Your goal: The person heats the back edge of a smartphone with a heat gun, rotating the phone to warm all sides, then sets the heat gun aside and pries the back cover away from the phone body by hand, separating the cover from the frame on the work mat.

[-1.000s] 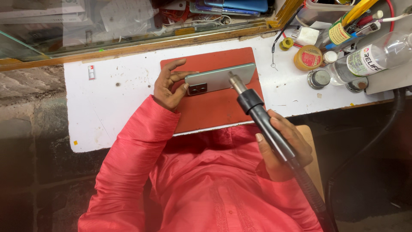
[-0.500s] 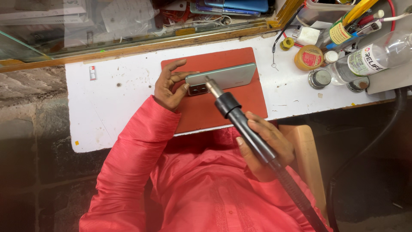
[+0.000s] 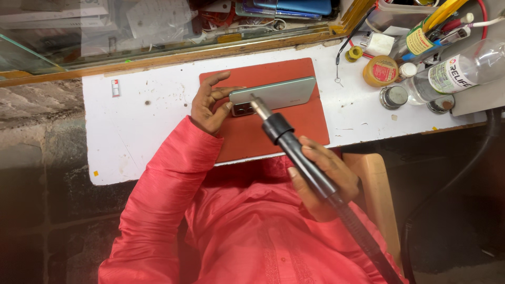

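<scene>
- My left hand point(image 3: 210, 105) rests on the left part of the red work mat point(image 3: 300, 123); its fingers point(image 3: 218, 80) are loosely curled, thumb and forefinger pinching the left end of the smartphone point(image 3: 281, 92).
- The smartphone lies back up, pale green, lengthwise across the far half of the mat; the dark camera block sits at its near-left corner, right by my thumb.
- My right hand point(image 3: 323, 176) is wrapped fully closed around the black handle of the hot-air gun point(image 3: 300, 152), near the tabletop's near edge, above my lap.
- The gun's handle runs diagonally from near right to far left; its metal nozzle point(image 3: 259, 107) is over the phone's near-left area, beside the camera block. Cannot tell whether the tip touches the phone.
- The gun's black hose trails away to the near right, past my red shirt.
- The mat lies on the white tabletop point(image 3: 147, 121), roughly centred.
- Far right on the tabletop: a clear plastic bottle point(image 3: 457, 71) lying on its side, a round yellow-lidded tin point(image 3: 381, 70), two small metal tins point(image 3: 394, 97), a roll of yellow tape point(image 3: 355, 52).
- Far edge: a wooden ledge point(image 3: 173, 57) with glass behind it.
</scene>
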`<state>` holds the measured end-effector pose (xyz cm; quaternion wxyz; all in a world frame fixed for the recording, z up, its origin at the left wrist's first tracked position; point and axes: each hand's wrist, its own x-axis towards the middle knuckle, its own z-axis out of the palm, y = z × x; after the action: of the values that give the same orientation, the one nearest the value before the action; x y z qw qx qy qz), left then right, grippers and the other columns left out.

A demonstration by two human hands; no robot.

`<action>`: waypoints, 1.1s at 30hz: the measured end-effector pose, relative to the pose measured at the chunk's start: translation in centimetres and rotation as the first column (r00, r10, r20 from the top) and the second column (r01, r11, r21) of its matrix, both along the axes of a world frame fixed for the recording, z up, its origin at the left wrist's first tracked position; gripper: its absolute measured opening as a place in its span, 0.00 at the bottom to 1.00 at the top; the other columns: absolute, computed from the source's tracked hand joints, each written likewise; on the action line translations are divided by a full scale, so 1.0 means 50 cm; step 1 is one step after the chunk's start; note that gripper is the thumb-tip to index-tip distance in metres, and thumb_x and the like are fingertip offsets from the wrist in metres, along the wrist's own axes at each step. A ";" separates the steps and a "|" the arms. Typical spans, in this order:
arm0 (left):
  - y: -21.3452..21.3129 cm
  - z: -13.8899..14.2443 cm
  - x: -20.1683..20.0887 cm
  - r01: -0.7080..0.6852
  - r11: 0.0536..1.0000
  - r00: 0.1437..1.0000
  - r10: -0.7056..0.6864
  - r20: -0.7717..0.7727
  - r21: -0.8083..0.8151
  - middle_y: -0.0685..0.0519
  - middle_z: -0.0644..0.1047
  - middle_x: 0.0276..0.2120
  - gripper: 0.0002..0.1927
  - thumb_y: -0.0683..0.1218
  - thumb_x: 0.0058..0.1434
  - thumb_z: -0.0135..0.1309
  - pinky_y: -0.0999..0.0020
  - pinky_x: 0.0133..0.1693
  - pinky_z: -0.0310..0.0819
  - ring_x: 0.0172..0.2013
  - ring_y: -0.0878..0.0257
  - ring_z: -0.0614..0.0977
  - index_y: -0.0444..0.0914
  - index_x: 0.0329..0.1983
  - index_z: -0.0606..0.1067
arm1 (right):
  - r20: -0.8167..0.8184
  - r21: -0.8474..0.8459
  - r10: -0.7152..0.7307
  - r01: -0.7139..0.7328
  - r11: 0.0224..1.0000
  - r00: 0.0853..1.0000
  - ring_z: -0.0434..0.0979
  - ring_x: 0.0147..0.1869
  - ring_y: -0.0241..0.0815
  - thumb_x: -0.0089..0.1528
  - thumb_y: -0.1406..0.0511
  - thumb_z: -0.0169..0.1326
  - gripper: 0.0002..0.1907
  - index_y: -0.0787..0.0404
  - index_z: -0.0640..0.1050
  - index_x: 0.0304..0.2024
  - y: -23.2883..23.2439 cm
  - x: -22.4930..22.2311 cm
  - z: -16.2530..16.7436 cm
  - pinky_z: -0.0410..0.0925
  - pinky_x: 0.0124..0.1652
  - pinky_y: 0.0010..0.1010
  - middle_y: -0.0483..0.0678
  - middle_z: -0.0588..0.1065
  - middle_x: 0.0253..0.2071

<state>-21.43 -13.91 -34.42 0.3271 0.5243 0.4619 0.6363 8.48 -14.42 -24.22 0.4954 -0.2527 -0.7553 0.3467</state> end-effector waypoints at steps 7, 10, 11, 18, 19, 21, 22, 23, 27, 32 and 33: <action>-0.005 0.014 -0.001 0.045 0.997 0.982 -0.033 0.186 -0.060 0.37 0.80 0.55 0.37 0.35 0.56 0.39 0.55 0.62 0.72 0.57 0.50 0.81 0.33 0.73 0.55 | -0.047 0.011 0.108 -0.107 0.994 0.993 0.81 0.62 0.56 0.55 0.78 0.64 0.22 0.72 0.76 0.52 -0.009 -0.034 -0.001 0.79 0.56 0.36 0.65 0.78 0.54; -0.004 0.020 0.002 0.020 1.000 0.990 -0.016 0.137 -0.022 0.36 0.80 0.55 0.37 0.37 0.57 0.39 0.54 0.68 0.68 0.60 0.49 0.80 0.33 0.74 0.56 | -0.022 0.022 0.070 -0.070 0.997 0.997 0.82 0.61 0.55 0.54 0.78 0.64 0.22 0.72 0.76 0.51 -0.012 -0.035 -0.005 0.78 0.57 0.36 0.64 0.78 0.52; -0.004 0.022 0.002 0.016 0.999 0.989 -0.010 0.151 -0.039 0.36 0.80 0.55 0.37 0.37 0.56 0.39 0.55 0.67 0.68 0.60 0.49 0.80 0.32 0.73 0.56 | -0.020 0.022 0.077 -0.077 0.997 0.997 0.82 0.61 0.55 0.54 0.78 0.64 0.22 0.72 0.76 0.51 -0.012 -0.034 -0.005 0.78 0.57 0.36 0.65 0.78 0.52; -0.009 0.022 0.004 -0.009 0.999 0.989 0.016 0.144 -0.045 0.36 0.81 0.54 0.38 0.41 0.55 0.40 0.56 0.69 0.64 0.60 0.49 0.80 0.31 0.73 0.57 | -0.045 0.038 0.100 -0.098 0.994 0.994 0.81 0.61 0.57 0.54 0.78 0.63 0.23 0.73 0.76 0.52 -0.009 -0.027 0.000 0.78 0.57 0.36 0.66 0.78 0.52; -0.006 0.020 0.001 0.000 0.999 0.987 0.007 0.163 -0.042 0.36 0.81 0.53 0.37 0.42 0.55 0.41 0.57 0.68 0.64 0.59 0.50 0.80 0.30 0.72 0.58 | -0.046 0.046 0.093 -0.091 0.995 0.995 0.81 0.61 0.57 0.54 0.78 0.63 0.23 0.73 0.76 0.52 -0.009 -0.027 0.001 0.78 0.56 0.36 0.66 0.78 0.52; 0.004 0.015 -0.006 0.019 0.999 0.980 -0.011 0.201 -0.037 0.36 0.80 0.52 0.35 0.43 0.56 0.42 0.58 0.67 0.65 0.57 0.50 0.80 0.29 0.70 0.62 | -0.051 0.035 0.097 -0.096 0.995 0.994 0.81 0.61 0.57 0.54 0.78 0.63 0.22 0.73 0.76 0.51 -0.009 -0.028 0.001 0.79 0.57 0.36 0.65 0.78 0.52; 0.010 0.012 -0.011 0.051 0.997 0.965 -0.035 0.258 -0.054 0.37 0.80 0.52 0.34 0.45 0.57 0.42 0.58 0.66 0.66 0.56 0.51 0.80 0.29 0.69 0.64 | -0.053 0.029 0.100 -0.098 0.995 0.994 0.81 0.61 0.57 0.54 0.78 0.63 0.22 0.73 0.76 0.51 -0.010 -0.030 0.000 0.79 0.57 0.36 0.65 0.78 0.52; 0.016 0.010 -0.017 0.083 0.994 0.947 -0.057 0.315 -0.070 0.38 0.79 0.53 0.33 0.46 0.58 0.42 0.58 0.64 0.67 0.56 0.52 0.80 0.28 0.67 0.66 | -0.054 0.029 0.107 -0.105 0.994 0.993 0.81 0.61 0.57 0.54 0.79 0.63 0.22 0.73 0.76 0.51 -0.010 -0.031 -0.001 0.79 0.57 0.36 0.65 0.78 0.52; 0.030 0.008 -0.039 0.200 0.968 0.886 -0.112 0.450 -0.154 0.39 0.79 0.51 0.31 0.53 0.65 0.40 0.58 0.60 0.70 0.53 0.53 0.80 0.27 0.63 0.72 | -0.036 0.035 0.065 -0.063 0.997 0.997 0.82 0.60 0.56 0.53 0.78 0.64 0.22 0.73 0.76 0.50 -0.011 -0.030 -0.003 0.78 0.56 0.36 0.65 0.78 0.52; 0.048 0.019 -0.044 0.352 0.927 0.812 -0.233 0.534 -0.132 0.40 0.80 0.50 0.33 0.57 0.68 0.38 0.58 0.58 0.72 0.51 0.53 0.80 0.28 0.62 0.74 | -0.027 0.034 0.059 -0.058 0.998 0.998 0.82 0.60 0.56 0.53 0.78 0.64 0.22 0.73 0.76 0.50 -0.009 -0.024 0.003 0.79 0.56 0.35 0.66 0.78 0.52; 0.050 0.020 -0.044 0.363 0.921 0.809 -0.237 0.538 -0.140 0.41 0.80 0.49 0.33 0.57 0.68 0.38 0.58 0.57 0.72 0.50 0.53 0.80 0.28 0.63 0.74 | -0.023 0.038 0.059 -0.058 0.998 0.998 0.82 0.60 0.56 0.53 0.78 0.64 0.22 0.73 0.77 0.50 -0.009 -0.025 0.004 0.79 0.56 0.35 0.66 0.78 0.52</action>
<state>-23.61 -11.43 -33.40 0.5946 0.3605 0.3415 0.6324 7.23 -14.87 -24.04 0.4988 -0.2170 -0.7626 0.3500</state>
